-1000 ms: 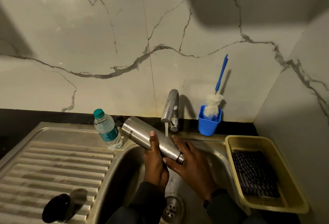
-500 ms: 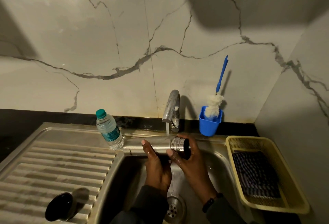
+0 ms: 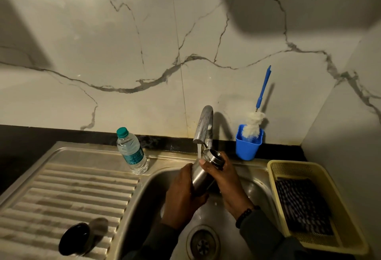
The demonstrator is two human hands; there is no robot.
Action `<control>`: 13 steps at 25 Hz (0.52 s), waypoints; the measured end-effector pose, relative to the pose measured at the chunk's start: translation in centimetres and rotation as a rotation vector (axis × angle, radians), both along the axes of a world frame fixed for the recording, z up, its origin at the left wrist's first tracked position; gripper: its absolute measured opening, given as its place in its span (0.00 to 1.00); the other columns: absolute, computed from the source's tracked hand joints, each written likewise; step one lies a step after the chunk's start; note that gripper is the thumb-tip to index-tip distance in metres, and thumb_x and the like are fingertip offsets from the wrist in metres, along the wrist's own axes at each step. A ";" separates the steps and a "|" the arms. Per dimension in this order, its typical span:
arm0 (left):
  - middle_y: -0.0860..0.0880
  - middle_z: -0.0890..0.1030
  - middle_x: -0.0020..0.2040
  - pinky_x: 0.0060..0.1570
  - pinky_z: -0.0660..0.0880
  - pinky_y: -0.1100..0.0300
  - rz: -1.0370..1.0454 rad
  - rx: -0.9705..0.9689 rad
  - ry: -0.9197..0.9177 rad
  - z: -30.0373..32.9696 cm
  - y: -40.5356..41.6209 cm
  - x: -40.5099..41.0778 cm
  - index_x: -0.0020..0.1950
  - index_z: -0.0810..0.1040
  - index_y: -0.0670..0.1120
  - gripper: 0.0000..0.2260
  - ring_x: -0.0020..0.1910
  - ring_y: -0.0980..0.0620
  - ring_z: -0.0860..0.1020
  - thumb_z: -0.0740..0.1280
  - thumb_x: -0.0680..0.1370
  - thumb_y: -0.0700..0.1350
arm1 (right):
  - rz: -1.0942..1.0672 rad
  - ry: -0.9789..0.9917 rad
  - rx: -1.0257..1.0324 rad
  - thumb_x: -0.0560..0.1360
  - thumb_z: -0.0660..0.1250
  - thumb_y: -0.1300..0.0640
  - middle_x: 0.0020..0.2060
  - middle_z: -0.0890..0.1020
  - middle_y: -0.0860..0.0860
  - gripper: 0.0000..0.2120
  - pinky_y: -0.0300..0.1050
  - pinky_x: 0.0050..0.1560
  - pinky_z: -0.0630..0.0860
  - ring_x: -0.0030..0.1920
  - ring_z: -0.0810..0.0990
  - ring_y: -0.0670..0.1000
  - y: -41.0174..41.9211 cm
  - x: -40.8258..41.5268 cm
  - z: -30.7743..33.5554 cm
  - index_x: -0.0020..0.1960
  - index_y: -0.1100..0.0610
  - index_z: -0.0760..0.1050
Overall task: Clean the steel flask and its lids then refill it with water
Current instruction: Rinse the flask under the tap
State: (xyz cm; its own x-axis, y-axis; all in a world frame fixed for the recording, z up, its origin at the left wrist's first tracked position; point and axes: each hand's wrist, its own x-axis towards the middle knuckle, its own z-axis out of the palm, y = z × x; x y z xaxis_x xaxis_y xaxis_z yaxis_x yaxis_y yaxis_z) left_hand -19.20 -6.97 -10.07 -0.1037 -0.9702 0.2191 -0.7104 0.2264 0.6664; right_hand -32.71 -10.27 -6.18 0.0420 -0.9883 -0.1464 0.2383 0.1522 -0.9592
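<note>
**Flask tilted under running tap, both hands on it**

Marble wall (image 3: 123,53) closes off the back, a second wall panel boxes in the right side. Steel sink (image 3: 156,179) unit: ribbed drainboard (image 3: 68,193) on the left is the widest open stretch, basin on the right with the drain (image 3: 203,243) at the bottom near the frame edge. Yellow basket (image 3: 274,169) sits tight against the basin's right rim, dark striped cloth (image 3: 303,204) inside it. Tap (image 3: 203,125) stands at the back rim, water running. Plastic water bottle (image 3: 132,150) upright at the back left corner of the basin, just beside the rim. Blue cup (image 3: 247,148) right of the tap holds a bottle brush (image 3: 262,88) leaning on the wall. Black lid (image 3: 75,238) lies on the drainboard's near edge, well apart from the hands.

Steel flask (image 3: 201,177) over the basin, tilted, open mouth up and right, just beside the stream. Left hand (image 3: 181,195) is wrapped round its lower body. Right hand (image 3: 224,179) grips the neck just below the mouth, thumb across the front.
</note>
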 end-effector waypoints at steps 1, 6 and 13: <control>0.59 0.75 0.60 0.53 0.77 0.62 0.031 0.055 0.043 0.7 -0.1 -0.3 0.69 0.68 0.53 0.36 0.55 0.60 0.76 0.77 0.64 0.56 | 0.000 -0.164 0.057 0.67 0.74 0.54 0.51 0.83 0.48 0.17 0.54 0.54 0.79 0.54 0.81 0.53 -0.4 0.2 -0.3 0.55 0.46 0.77; 0.48 0.84 0.53 0.50 0.79 0.58 -0.354 0.677 0.516 3.3 -2.0 2.9 0.65 0.76 0.47 0.29 0.52 0.51 0.82 0.78 0.65 0.39 | 0.279 -0.521 0.071 0.60 0.81 0.53 0.45 0.83 0.56 0.19 0.55 0.55 0.76 0.54 0.81 0.59 -2.2 0.0 -1.2 0.48 0.56 0.81; 0.57 0.76 0.56 0.43 0.73 0.66 0.316 0.225 0.142 0.6 1.9 -2.0 0.66 0.67 0.54 0.33 0.51 0.57 0.77 0.78 0.66 0.58 | -0.170 0.132 0.154 0.70 0.73 0.65 0.44 0.81 0.53 0.10 0.42 0.40 0.76 0.44 0.80 0.53 -2.4 4.0 0.8 0.49 0.57 0.76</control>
